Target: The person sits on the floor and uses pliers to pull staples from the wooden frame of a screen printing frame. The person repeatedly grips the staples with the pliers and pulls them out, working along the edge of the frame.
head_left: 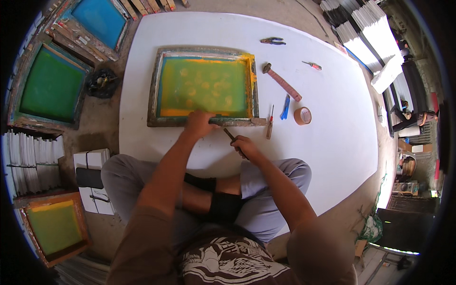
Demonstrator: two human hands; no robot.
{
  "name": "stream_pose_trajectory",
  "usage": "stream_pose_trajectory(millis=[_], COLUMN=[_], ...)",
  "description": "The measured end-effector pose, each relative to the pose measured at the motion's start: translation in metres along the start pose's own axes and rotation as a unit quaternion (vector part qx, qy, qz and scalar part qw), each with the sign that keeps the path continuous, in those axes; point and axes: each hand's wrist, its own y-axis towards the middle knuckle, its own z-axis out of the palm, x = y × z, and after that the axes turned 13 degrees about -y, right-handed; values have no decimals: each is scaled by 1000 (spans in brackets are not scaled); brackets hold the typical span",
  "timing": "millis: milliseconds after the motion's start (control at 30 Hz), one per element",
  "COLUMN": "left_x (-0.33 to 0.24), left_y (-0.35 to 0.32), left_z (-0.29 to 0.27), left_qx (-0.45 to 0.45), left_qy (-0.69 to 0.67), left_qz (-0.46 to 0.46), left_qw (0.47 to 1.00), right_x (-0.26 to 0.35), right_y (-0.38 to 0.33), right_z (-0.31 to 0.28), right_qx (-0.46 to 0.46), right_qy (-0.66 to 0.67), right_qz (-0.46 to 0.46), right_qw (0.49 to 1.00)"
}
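Observation:
A wooden screen-printing frame (154,97), with yellow-green mesh and orange ink along its edges, lies flat on a white board (327,142). My left hand (199,124) grips the near bar of this frame, its fingers partly hidden. Just right of it, my right hand (245,146) is closed around a narrow dark bar-like tool (229,135), whose tip points toward the frame's near edge. The tool's exact kind does not show. Closest to my right hand lies a screwdriver (270,127) with a reddish shaft.
Beyond it lie a blue-handled tool (285,107), a roll of brown tape (302,116), a hammer (284,83), pliers (272,41) and another screwdriver (313,65). Green (52,88) and blue (97,21) screens lean at left. White stacked sheets (363,28) stand far right.

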Motion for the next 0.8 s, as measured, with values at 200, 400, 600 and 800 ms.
stream_pose_trajectory(millis=[200, 400, 600, 800], left_x=[9, 21, -2, -44], left_y=[-33, -45, -54, -62], left_z=[-38, -30, 15, 94], left_qx=[-174, -211, -180, -7], left_qy=[62, 6, -173, -592], left_qz=[111, 98, -58, -254], left_qw=[977, 973, 966, 765], right_x=[8, 10, 22, 33], right_y=[7, 10, -6, -13], right_z=[43, 53, 35, -20], right_qx=[-21, 45, 38, -19], right_qy=[-213, -153, -149, -237], right_qz=[-110, -82, -67, -30], right_qw=[971, 984, 986, 971])
